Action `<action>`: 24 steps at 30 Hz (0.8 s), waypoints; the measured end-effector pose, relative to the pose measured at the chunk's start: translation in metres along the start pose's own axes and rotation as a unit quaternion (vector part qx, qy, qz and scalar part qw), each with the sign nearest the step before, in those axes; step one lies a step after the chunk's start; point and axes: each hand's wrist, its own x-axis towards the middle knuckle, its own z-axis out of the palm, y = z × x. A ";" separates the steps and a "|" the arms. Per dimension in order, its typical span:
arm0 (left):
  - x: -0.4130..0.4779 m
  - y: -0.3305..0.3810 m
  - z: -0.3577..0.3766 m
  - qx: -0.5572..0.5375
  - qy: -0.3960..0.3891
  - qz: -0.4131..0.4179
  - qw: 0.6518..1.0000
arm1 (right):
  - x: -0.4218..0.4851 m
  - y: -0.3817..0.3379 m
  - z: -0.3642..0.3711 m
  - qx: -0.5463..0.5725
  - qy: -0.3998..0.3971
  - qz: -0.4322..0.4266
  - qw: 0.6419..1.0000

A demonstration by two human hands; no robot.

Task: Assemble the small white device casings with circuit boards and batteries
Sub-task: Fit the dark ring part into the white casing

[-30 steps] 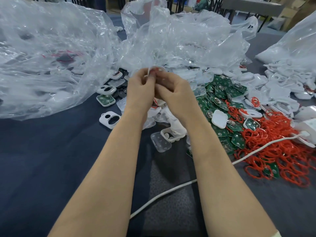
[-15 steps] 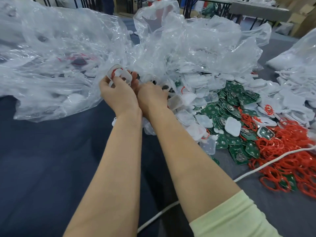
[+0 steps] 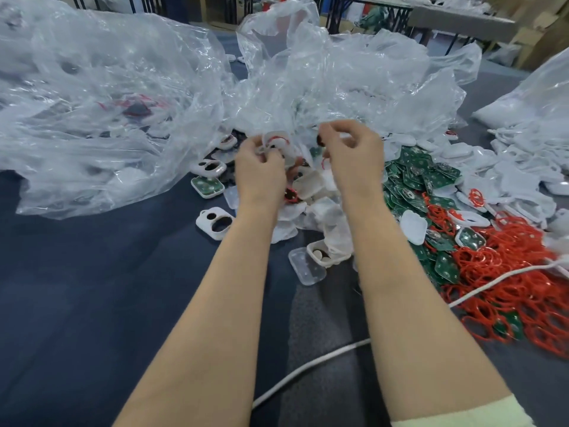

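Note:
My left hand (image 3: 260, 171) grips a small white casing with a red ring in it (image 3: 276, 141), raised above the parts pile. To its right, my right hand (image 3: 351, 155) has curled fingers and pinches a small dark part (image 3: 321, 139) at its fingertips. Green circuit boards (image 3: 412, 180) lie in a heap right of my right hand. Loose white casings (image 3: 215, 223) lie on the dark table near my left wrist. A small white tray holding round batteries (image 3: 323, 255) sits between my forearms.
Large crumpled clear plastic bags (image 3: 107, 118) cover the back and left of the dark table (image 3: 92, 303). Red rubber rings (image 3: 508, 285) pile at the right, with white casing shells (image 3: 523, 180) beyond them. A white cable (image 3: 308, 368) crosses the front. A clear lid (image 3: 306, 269) lies by the tray.
Half a second ago both hands were close together toward the left. Now they have separated, the left still holding the casing, the right lifted with a small dark part.

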 end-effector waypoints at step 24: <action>-0.022 -0.010 0.021 0.159 -0.094 0.057 0.981 | -0.018 0.015 -0.025 0.123 0.020 0.029 0.992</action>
